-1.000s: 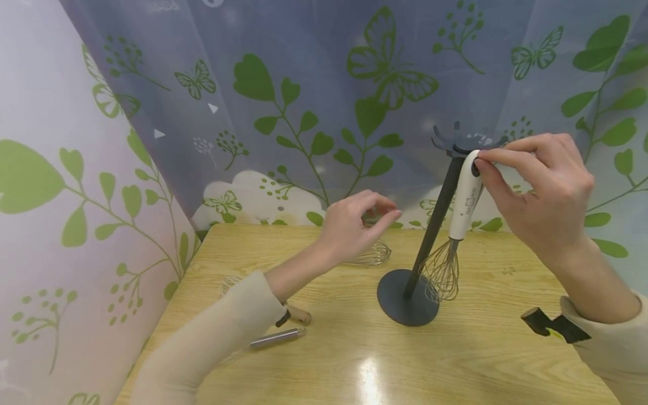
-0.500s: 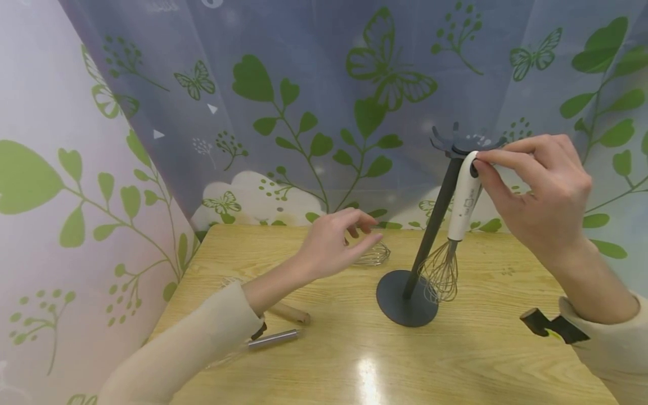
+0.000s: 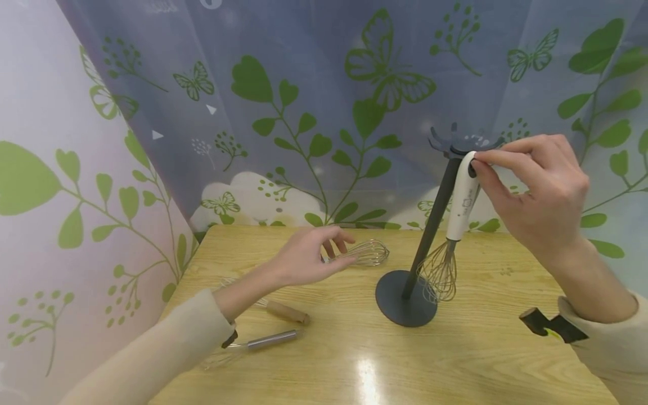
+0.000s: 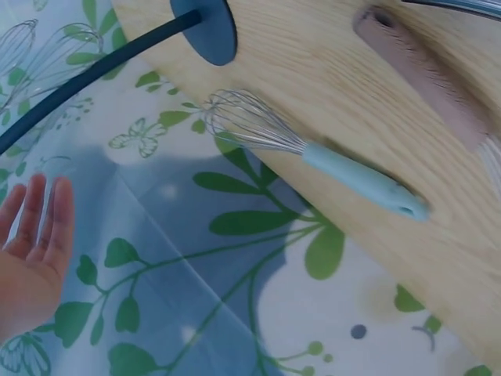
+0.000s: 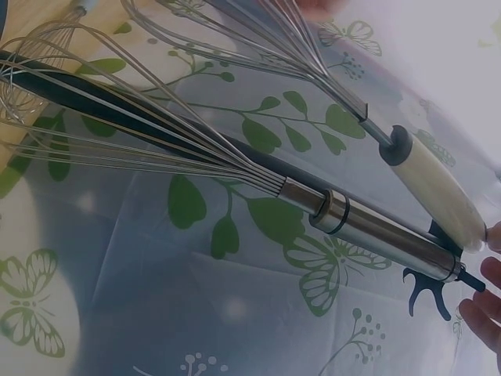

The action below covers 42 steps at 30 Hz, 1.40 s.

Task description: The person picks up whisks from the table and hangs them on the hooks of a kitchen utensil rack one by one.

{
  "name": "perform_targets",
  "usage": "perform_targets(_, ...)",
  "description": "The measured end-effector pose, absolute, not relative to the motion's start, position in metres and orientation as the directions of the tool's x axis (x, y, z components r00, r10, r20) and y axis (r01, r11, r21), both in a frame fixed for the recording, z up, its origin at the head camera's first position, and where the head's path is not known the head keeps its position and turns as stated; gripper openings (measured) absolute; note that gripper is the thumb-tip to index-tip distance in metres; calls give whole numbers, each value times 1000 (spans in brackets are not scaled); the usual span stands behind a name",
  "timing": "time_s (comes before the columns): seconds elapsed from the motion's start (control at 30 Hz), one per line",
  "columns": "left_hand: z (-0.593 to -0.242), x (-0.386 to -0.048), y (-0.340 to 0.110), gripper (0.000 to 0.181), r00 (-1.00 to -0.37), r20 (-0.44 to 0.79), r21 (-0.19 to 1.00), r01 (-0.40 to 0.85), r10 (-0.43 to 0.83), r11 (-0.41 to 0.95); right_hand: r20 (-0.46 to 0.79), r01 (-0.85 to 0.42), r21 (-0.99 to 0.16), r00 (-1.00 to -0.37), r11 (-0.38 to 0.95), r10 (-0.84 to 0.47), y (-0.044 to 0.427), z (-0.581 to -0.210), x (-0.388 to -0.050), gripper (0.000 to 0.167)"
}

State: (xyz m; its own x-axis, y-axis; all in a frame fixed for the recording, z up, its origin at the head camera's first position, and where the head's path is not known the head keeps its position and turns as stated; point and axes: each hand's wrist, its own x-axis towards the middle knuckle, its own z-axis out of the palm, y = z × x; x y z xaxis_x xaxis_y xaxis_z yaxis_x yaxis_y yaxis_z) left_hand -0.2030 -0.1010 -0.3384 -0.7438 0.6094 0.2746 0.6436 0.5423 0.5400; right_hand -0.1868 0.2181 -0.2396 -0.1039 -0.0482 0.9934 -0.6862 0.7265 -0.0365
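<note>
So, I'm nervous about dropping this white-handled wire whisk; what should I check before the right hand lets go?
1. Right hand has a hold: ok, it pinches the top of the white-handled wire whisk.
2. Handle caught on one of the curved dark hooks: cannot tell, the contact is hidden.
3. Round base of the dark upright stand flat on the pale wooden table: ok.
4. Left hand steadying the stand: not ok, it is apart from it and holds nothing.
5. Whisk with the mint-green handle clear of the stand: ok, it lies apart on the table.
</note>
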Motion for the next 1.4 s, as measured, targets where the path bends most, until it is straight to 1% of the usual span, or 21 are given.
perform_targets(0.17, -340, -202, -113, 39, -725, 160, 530, 635, 669, 562, 994, -690, -43, -104, 723, -40, 214, -237, -184, 8)
perform_targets(0.27, -341, -202, -118, 42, -728, 80, 517, 614, 681, 596, 994, -692, -41, -102, 721, -42, 214, -236, -184, 8)
perform_targets(0.43, -343, -201, -127, 45, -729, -3, 498, 593, 685, 633, 994, -695, -36, -100, 718, -46, 217, -238, -187, 8)
perform_targets(0.73, -361, -200, -143, 43, -727, -71, 484, 573, 683, 661, 995, -710, -53, -96, 702, -22, 217, -241, -190, 7)
perform_targets(0.87, -372, -199, -150, 40, -732, -99, 489, 554, 674, 673, 994, -703, -45, -100, 709, -37, 219, -241, -189, 8)
perform_targets(1.03, -387, -198, -161, 37, -729, -156, 505, 520, 666, 688, 994, -697, -34, -99, 716, -49, 221, -241, -189, 10)
perform_targets(1.27, -406, -193, -178, 44, -720, -189, 575, 469, 667, 670, 995, -704, -35, -94, 709, -45, 219, -240, -188, 9)
perform_targets(1.4, -414, -189, -185, 43, -727, -219, 585, 435, 650, 684, 995, -714, -42, -93, 699, -34, 218, -239, -188, 8)
